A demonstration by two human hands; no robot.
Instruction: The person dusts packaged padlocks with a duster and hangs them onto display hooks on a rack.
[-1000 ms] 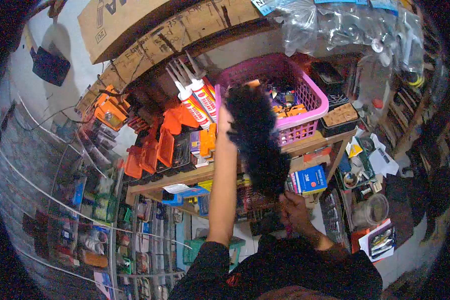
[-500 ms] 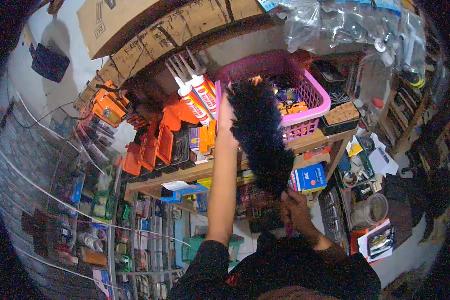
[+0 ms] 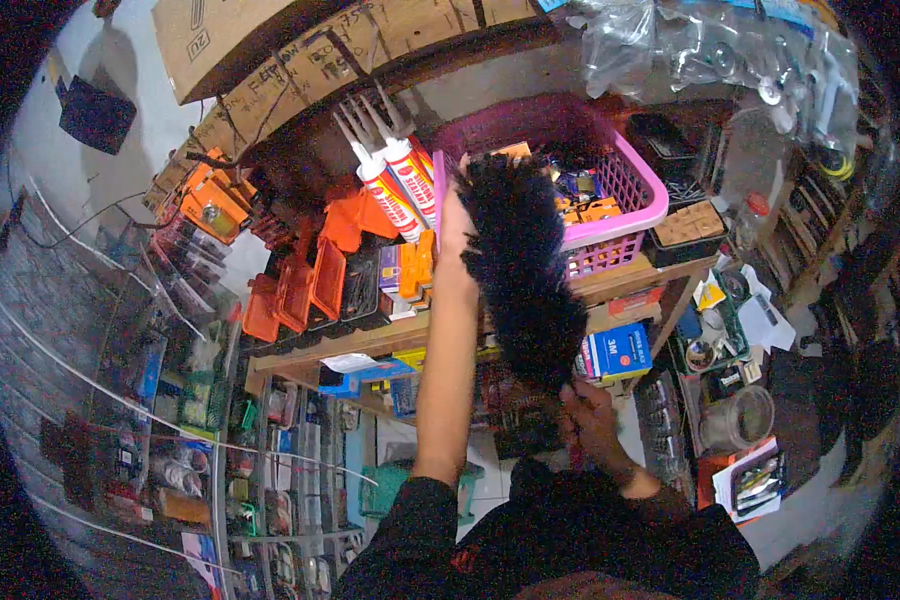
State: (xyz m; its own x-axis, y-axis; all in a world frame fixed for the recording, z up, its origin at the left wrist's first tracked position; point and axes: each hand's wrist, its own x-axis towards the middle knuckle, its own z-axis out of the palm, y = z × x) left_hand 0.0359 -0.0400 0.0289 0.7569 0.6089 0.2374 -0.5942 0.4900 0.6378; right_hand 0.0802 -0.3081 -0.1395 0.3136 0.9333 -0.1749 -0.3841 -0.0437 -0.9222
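A fluffy black duster (image 3: 518, 260) stands almost upright in front of me. My right hand (image 3: 592, 418) is closed round its lower end, where the handle is mostly hidden. Up at the left side of the pink plastic basket (image 3: 642, 185) is my left hand (image 3: 454, 222), beside the duster's top. Its fingers are largely hidden, so whether they grip the basket's rim is unclear. Orange packets and small items lie in the basket. White-and-red silicone sealant tubes (image 3: 395, 195) lean just left of that hand.
The basket stands on a wooden shelf (image 3: 395, 340) with open orange boxes (image 3: 292, 290) and a black tray of brown blocks (image 3: 690, 225). A blue 3M box (image 3: 620, 352) sits underneath. Cardboard boxes (image 3: 300, 85) and plastic bags (image 3: 700, 50) are above. Glass cases (image 3: 220, 450) stand at left.
The view has shifted slightly. Both hands and the duster hold nearly the same positions, with the left hand still at the basket's side.
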